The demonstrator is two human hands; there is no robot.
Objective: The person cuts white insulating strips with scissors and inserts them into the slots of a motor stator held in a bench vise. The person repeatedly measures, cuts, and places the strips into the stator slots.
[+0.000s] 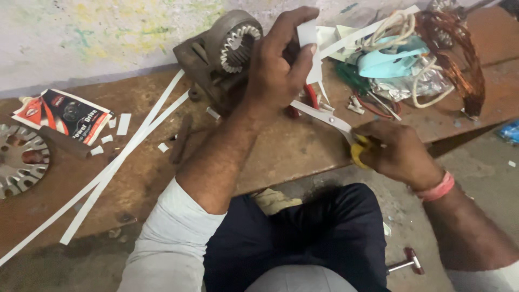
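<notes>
My left hand (278,65) is raised over the wooden bench (281,151) and pinches a white paper strip (309,40) between thumb and fingers. My right hand (397,151) grips yellow-handled scissors (330,116), whose blades point up-left toward the lower end of the strip. A wound metal motor stator (227,48) stands just behind my left hand.
Long white paper strips (113,167) lie across the bench with small cut pieces (123,124). A red and black packet (62,116) and a round slotted metal plate (21,159) are at left. Copper wire coil (459,54), cords and a blue mask (389,59) pile at right. A small tool (405,263) lies on the floor.
</notes>
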